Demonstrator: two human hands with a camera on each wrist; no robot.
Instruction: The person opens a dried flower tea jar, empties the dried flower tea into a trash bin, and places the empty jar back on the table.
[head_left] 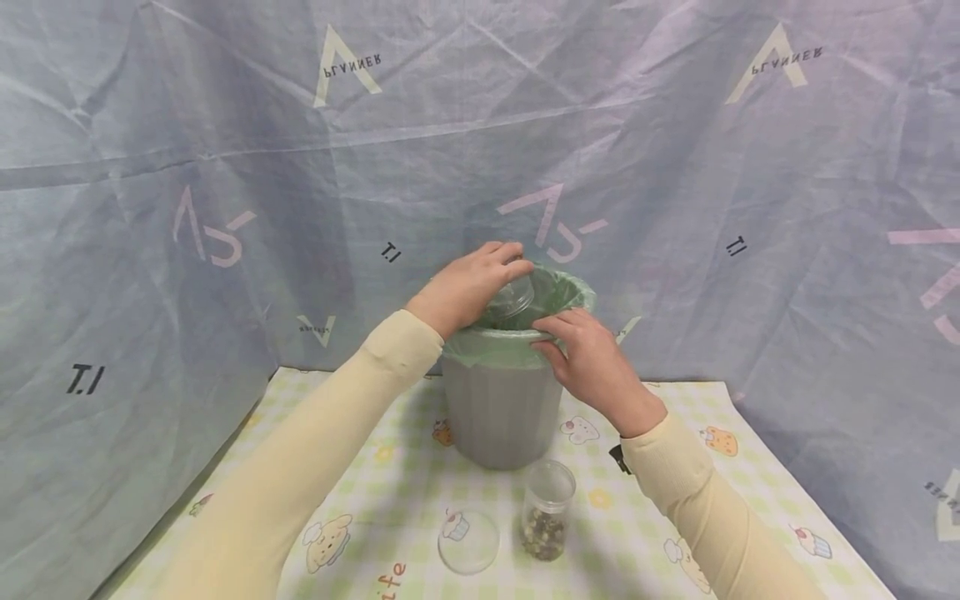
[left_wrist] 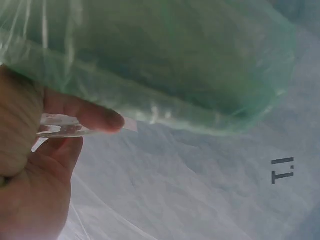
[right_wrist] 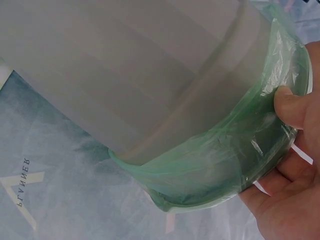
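Observation:
A grey ribbed trash bin (head_left: 498,412) lined with a green plastic bag (head_left: 491,343) stands on the table. Over its mouth my left hand (head_left: 472,287) grips a clear plastic jar (head_left: 516,298), tilted into the bin; its contents cannot be made out. In the left wrist view only a clear edge of the jar (left_wrist: 62,131) shows between thumb and fingers. At the near right of the rim my right hand (head_left: 588,358) holds the bin's edge through the folded bag, thumb outside and fingers over the top. The right wrist view shows this thumb pressing the bag (right_wrist: 215,160).
In front of the bin stands a clear jar (head_left: 546,529) with small brownish bits in its lower part. A clear round lid (head_left: 468,542) lies to its left. The checked tablecloth (head_left: 405,475) covers the table, and a grey-blue printed curtain (head_left: 420,167) hangs behind.

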